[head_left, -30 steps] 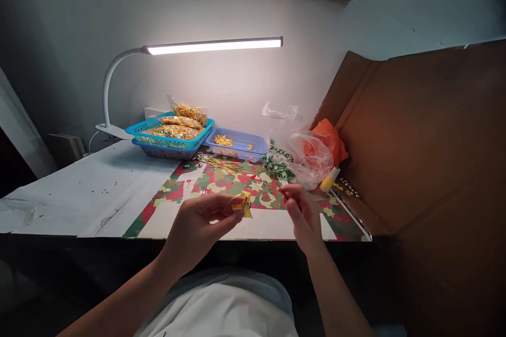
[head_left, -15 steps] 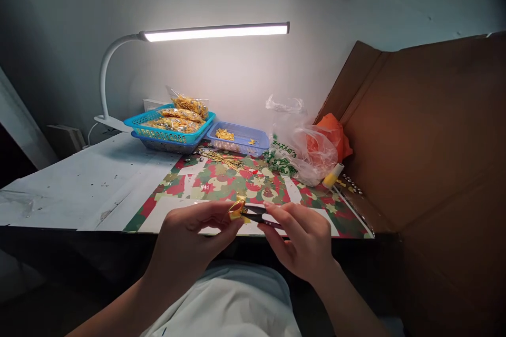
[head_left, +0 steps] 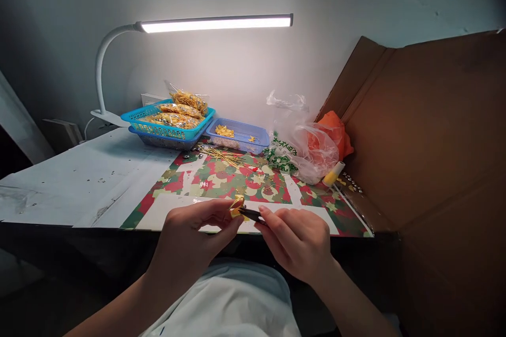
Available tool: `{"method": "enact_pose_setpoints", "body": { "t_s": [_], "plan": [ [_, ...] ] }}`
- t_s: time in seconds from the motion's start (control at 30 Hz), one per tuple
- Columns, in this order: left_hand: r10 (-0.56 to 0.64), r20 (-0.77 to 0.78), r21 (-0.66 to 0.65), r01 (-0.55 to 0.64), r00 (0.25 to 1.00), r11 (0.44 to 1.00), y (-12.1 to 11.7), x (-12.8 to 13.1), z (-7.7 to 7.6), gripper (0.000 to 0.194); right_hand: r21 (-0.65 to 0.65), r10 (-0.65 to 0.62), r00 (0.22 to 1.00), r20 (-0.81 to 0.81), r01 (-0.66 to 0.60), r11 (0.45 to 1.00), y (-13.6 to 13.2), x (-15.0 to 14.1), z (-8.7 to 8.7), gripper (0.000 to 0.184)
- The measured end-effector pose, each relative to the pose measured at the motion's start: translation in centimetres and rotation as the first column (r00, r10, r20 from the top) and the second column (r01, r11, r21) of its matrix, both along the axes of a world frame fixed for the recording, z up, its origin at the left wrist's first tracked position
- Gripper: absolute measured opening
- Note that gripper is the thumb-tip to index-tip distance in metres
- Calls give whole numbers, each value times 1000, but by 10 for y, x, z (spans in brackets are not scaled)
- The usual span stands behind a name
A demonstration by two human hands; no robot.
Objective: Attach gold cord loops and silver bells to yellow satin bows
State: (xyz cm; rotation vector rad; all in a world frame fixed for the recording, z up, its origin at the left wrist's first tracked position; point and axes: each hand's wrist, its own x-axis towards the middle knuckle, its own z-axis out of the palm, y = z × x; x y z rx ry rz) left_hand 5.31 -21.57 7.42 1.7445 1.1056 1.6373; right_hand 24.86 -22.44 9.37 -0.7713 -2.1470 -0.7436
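Observation:
Between thumb and fingers, my left hand (head_left: 197, 231) pinches a small gold ornament (head_left: 236, 211) with a looped gold wire or cord on it. My right hand (head_left: 298, 237) is closed around a pair of dark thread snips (head_left: 253, 214), whose blades are together and point left. The blade tips meet the ornament just beside my left fingertips; whether anything lies between them is too small to tell. Both hands are held at the table's front edge, over a white strip (head_left: 158, 210).
A blue basket (head_left: 132, 118) with bagged gold pieces stands back left, beside a purple basket (head_left: 256, 146). Gold sticks (head_left: 225, 157) lie on the patterned sheet (head_left: 221, 179). Plastic bags (head_left: 292, 152), a glue bottle (head_left: 333, 174) and a cardboard wall (head_left: 430, 131) are right; a lamp (head_left: 217, 23) hangs above.
The snips have closed: their blades stood apart before and are together now. My right fingers have squeezed inward. My left hand keeps its pinch, and the view has shifted slightly.

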Motion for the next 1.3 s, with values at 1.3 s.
{"method": "enact_pose_setpoints", "body": {
  "t_s": [1.3],
  "plan": [
    [-142, -149, 28, 148, 979, 989, 26, -2, -29, 11, -538, -52, 761, -647, -407, 738, 33, -5, -34, 14]
  ]
}}
